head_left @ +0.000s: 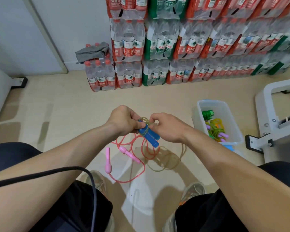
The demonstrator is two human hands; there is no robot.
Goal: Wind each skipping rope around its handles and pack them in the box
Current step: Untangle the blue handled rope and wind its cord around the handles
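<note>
Blue handles [150, 136] gripped by left hand [124, 120]; right hand [166, 127] pinches their rope [146, 122].

Brightness: bright, even indoor light.
Shadows: soft grey patches on the pale beige floor [57, 114] between the person's legs.
Glare: dull sheen on the stacked shrink-wrapped water-bottle packs [159, 42].
Focus: sharpest at centre, on the two blue plastic rope handles [151, 138].
Blur: packs smear towards the upper right corner.
Distortion: white door frame [47, 34] leans at the left edge.
</note>
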